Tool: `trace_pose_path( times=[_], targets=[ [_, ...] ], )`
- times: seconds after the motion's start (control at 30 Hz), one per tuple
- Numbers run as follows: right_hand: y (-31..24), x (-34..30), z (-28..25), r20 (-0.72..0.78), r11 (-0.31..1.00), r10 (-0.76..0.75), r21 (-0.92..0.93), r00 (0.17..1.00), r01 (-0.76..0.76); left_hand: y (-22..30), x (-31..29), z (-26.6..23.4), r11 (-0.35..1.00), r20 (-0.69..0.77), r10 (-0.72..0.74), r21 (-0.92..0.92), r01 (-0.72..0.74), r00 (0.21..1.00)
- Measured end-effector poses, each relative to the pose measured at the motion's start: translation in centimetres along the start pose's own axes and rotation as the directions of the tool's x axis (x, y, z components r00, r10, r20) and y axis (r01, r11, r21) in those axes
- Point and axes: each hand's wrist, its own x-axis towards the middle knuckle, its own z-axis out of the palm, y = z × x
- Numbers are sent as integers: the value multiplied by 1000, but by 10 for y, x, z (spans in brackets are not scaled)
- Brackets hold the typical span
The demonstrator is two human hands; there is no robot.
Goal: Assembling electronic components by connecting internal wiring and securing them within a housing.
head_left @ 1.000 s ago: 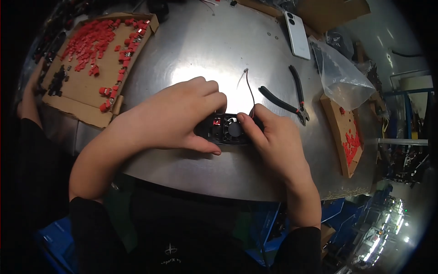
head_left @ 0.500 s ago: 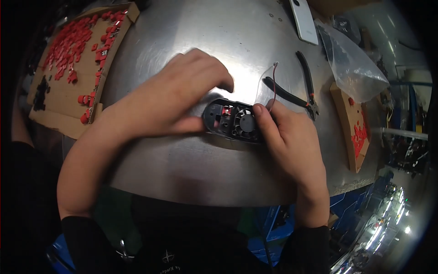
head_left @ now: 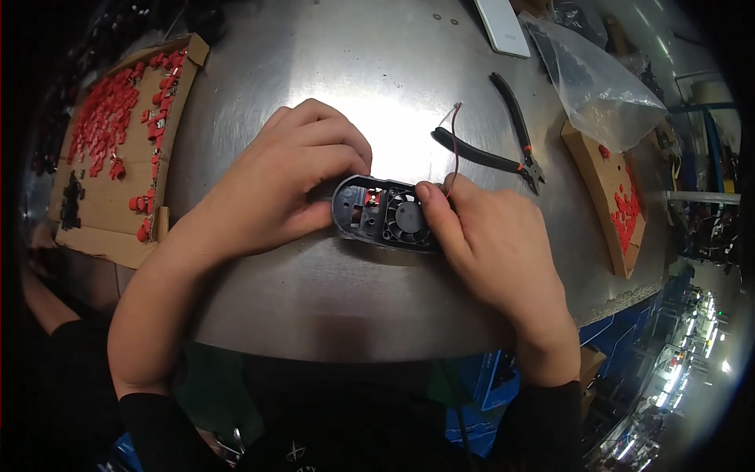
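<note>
A black oval plastic housing (head_left: 346,211) lies level just above or on the metal table, its inside facing up. My right hand (head_left: 499,236) grips its right end, thumb on the rim beside a small black fan (head_left: 408,219). My left hand (head_left: 303,169) is curled round the left end, thumb against the side and index finger at the far rim; its other fingertips are hidden. A small red part (head_left: 373,197) sits inside, left of the fan. Thin red wire (head_left: 457,141) runs up from near my right thumb, its far end on the table.
Black-handled cutting pliers (head_left: 515,118) lie open beyond my right hand. Cardboard trays with red parts stand left (head_left: 141,200) and right (head_left: 602,181). A clear plastic bag (head_left: 598,86) and a white phone (head_left: 503,27) are far right. Another person's arm (head_left: 47,303) shows at the left.
My left hand has come down, its fingers now curled at the housing's far rim. In the picture, the housing and my right hand sit slightly further left; the whole view has shifted.
</note>
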Motion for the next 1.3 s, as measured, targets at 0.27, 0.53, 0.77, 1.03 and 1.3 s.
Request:
trace_pose_path(
  times=[0.27, 0.53, 0.77, 1.03, 1.3],
  targets=[
    [10, -3, 0, -28, 999, -11, -50, 1000, 9, 10, 5, -4, 997, 21, 63, 32, -63, 998],
    [11, -4, -1, -108, 996, -39, -85, 993, 30, 19, 5, 5, 978, 5, -63, -197, 63, 998],
    [17, -2, -3, -90, 995, -44, -91, 995, 35, 19, 7, 5, 979, 25, -72, -190, 75, 997],
    [12, 2, -4, -14, 999, -49, -23, 999, 49, 19, 6, 14, 998, -75, 5, -59, -10, 997],
    [21, -4, 6, -133, 991, -111, -92, 985, 100, 16, 12, 24, 986, -139, -5, -168, -19, 990]
  ],
)
